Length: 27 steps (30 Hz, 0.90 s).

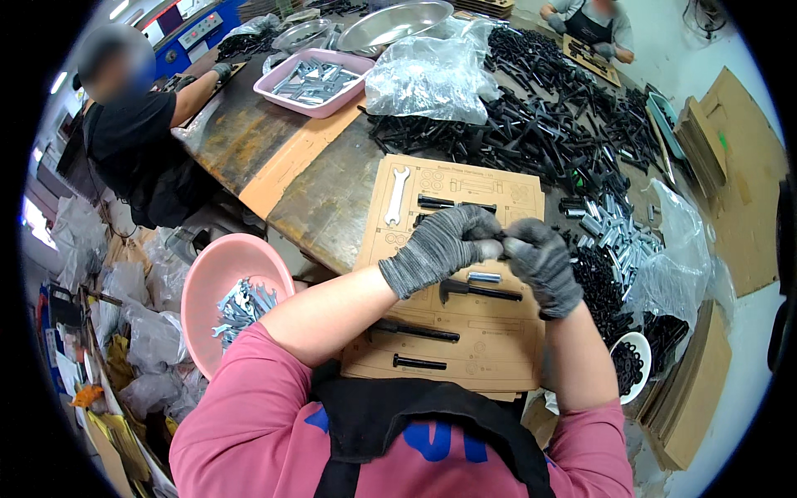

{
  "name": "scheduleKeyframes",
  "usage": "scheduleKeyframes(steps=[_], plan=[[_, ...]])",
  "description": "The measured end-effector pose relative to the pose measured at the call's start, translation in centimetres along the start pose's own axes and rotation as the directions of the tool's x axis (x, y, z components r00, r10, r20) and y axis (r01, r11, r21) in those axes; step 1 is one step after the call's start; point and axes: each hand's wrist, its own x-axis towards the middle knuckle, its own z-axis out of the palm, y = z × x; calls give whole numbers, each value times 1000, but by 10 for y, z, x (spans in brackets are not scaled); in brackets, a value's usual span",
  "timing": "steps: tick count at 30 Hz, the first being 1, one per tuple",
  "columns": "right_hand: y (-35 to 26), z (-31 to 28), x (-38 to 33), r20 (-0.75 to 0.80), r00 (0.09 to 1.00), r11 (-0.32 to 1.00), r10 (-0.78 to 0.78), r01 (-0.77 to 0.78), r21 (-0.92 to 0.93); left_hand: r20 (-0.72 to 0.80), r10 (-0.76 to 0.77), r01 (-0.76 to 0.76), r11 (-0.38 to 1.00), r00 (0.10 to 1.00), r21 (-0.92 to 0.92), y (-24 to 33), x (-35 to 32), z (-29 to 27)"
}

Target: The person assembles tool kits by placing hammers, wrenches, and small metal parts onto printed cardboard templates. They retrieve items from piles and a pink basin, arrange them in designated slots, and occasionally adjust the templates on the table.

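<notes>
Your left hand point(440, 245) and right hand point(541, 264), both in grey knit gloves, met fingertip to fingertip above the cardboard sheet point(490, 332). Both were pinched narrow around something small between them; what it was I could not tell. Just below your fingers a short silver sleeve point(484, 277) lay on the sheet, with a black bolt point(480, 290) beneath it and two more black bolts point(415, 332) nearer you. A silver wrench point(397, 196) lay at the sheet's far left corner. A pink bowl point(217, 278) of wrenches sat by your left elbow.
</notes>
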Motion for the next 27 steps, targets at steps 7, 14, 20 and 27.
scheduleKeyframes(steps=[7, 14, 20, 27], plan=[[4, 35, 47, 114, 970, 885, 216, -244, 396, -153, -172, 152, 979, 973, -138, -8, 15, -53], [32, 43, 129, 100, 940, 934, 326, -337, 119, -309, -202, 312, 877, 929, 365, -50, 73, -109], [55, 57, 171, 204, 877, 877, 435, -361, -318, -131, -258, 264, 594, 957, 759, -70, 100, -119], [76, 58, 197, 227, 945, 720, 236, -13, -693, -166, -207, 252, 522, 964, 815, -68, 106, -127]])
